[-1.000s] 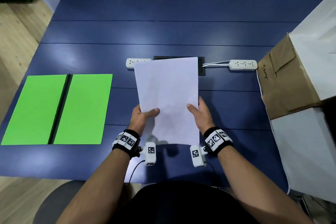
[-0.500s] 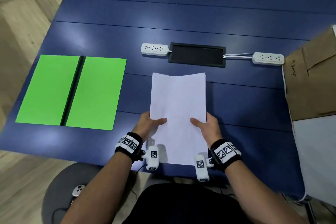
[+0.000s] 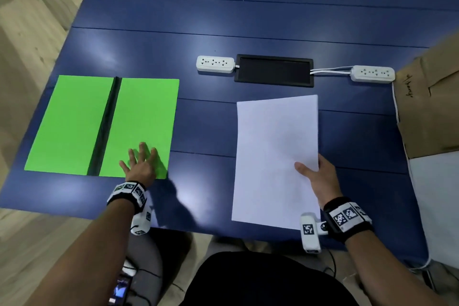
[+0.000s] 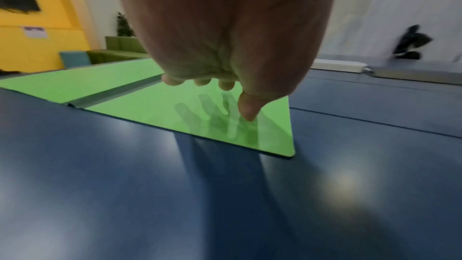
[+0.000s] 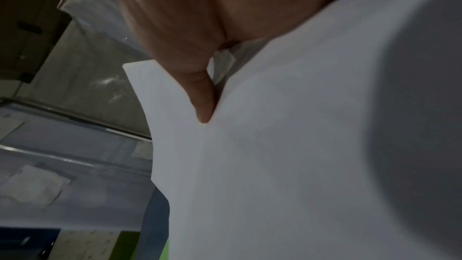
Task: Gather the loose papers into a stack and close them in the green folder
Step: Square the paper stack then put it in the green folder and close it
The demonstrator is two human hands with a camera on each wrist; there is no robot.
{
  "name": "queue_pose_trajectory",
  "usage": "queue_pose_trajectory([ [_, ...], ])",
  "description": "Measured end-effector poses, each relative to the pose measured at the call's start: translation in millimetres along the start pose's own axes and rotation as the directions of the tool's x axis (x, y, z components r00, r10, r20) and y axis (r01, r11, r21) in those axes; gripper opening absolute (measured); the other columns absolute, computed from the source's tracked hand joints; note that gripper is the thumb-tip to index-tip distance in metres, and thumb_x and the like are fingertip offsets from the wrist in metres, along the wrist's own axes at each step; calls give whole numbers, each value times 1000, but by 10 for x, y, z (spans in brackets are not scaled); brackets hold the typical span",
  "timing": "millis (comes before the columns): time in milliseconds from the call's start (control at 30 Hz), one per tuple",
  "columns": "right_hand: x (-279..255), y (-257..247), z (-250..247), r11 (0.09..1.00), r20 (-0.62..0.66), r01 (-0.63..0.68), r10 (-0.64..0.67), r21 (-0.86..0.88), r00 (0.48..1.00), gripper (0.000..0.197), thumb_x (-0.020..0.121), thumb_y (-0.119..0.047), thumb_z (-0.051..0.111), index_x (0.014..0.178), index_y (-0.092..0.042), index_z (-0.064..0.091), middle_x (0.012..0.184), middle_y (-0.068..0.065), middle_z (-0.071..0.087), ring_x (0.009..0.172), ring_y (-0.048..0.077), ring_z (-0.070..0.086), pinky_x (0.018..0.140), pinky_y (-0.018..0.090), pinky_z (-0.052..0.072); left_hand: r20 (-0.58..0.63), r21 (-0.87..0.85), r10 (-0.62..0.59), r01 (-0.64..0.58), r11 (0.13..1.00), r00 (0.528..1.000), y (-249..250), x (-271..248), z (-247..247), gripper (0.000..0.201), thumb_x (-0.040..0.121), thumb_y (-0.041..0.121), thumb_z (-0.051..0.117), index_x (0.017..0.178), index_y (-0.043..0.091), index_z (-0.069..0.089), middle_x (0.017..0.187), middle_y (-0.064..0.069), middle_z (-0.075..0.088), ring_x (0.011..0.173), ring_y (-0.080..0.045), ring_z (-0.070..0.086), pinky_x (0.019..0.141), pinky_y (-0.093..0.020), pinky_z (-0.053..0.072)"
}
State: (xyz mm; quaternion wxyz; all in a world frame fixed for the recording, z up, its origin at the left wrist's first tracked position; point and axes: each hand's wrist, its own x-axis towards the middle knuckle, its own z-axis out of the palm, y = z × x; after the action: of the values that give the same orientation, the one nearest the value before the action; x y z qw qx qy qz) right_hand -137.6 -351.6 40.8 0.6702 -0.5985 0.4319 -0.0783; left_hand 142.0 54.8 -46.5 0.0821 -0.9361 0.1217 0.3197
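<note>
The green folder [image 3: 74,122] lies open and flat on the blue table [image 3: 223,20] at the left, a dark spine down its middle. My left hand [image 3: 140,161] hovers with fingers spread over the near corner of the folder's right leaf [image 4: 225,118], a little above it. A white stack of papers [image 3: 275,156] is held lifted on the right by my right hand [image 3: 313,174], thumb on top and fingers hidden beneath. The right wrist view shows the thumb pressed onto the paper stack [image 5: 287,165].
Two white power strips [image 3: 215,64] [image 3: 372,74] flank a black cable hatch [image 3: 274,70] at mid-table. A brown cardboard box [image 3: 432,107] and a white box [image 3: 439,201] crowd the right edge. The near table edge runs just below both wrists.
My left hand has let go of the papers and moved left over the folder. The right hand alone now holds the stack, shifted to the right. The head view has tilted down and left.
</note>
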Motion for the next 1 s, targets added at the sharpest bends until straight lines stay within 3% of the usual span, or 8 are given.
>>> queue_pose_trajectory([
  [167,-2,64,-106,998,-42,-33,35,47,999,28,85,-3,75,109,-18,71,102,-3,78,92,15,75,77,27,57,-26,47,231,-229,972,973,494,-392,237,91,92,-3,40,160,50,12,171,-8,-22,153,-47,-23,110,-78,-9],
  [367,-1,111,-170,998,-24,-56,57,35,998,28,86,-2,74,108,-20,70,109,1,76,95,18,73,84,31,57,30,-79,449,-446,892,893,1463,-948,485,84,93,-3,37,163,40,15,173,-6,-15,158,-41,-11,119,-73,11],
  [500,4,164,-223,996,-19,-82,83,31,996,28,86,-2,74,104,-24,71,106,-3,76,96,18,73,84,31,56,-12,-231,574,-561,795,818,1811,-1095,545,77,92,-8,42,162,23,28,173,-12,5,159,-35,12,128,-45,18],
  [567,12,195,-255,995,-24,-98,98,27,995,29,85,-2,74,103,-24,71,105,-4,77,97,19,73,87,34,56,-161,-373,530,-548,748,833,1734,-1047,446,67,91,-11,48,154,13,45,168,-19,26,152,-36,34,122,-33,26],
  [667,44,243,-280,992,-25,-125,126,29,992,29,85,-2,75,107,-20,71,107,0,77,100,23,73,87,36,56,-317,-353,229,-339,872,920,1311,-781,267,71,87,-12,57,151,16,48,167,-20,27,149,-43,34,121,-51,28],
  [767,94,279,-200,990,-13,-136,136,26,991,30,84,-3,76,109,-19,71,107,1,77,102,24,73,89,39,57,-107,-233,33,-57,971,994,888,-594,186,84,97,26,67,162,41,15,173,-6,-13,157,-45,-5,114,-76,11],
  [867,175,296,20,992,24,-125,124,33,992,28,84,-3,75,106,-21,72,104,-1,78,100,23,73,89,39,57,33,-214,104,-95,972,994,827,-579,247,89,96,38,66,161,47,7,170,1,-27,155,-46,-17,111,-82,13],
  [1000,359,391,396,993,53,-119,118,17,992,27,85,0,74,102,-20,71,110,5,76,104,28,72,94,44,56,33,-239,132,-120,964,991,966,-647,343,90,96,38,66,161,47,5,169,1,-29,154,-47,-19,109,-83,12],
])
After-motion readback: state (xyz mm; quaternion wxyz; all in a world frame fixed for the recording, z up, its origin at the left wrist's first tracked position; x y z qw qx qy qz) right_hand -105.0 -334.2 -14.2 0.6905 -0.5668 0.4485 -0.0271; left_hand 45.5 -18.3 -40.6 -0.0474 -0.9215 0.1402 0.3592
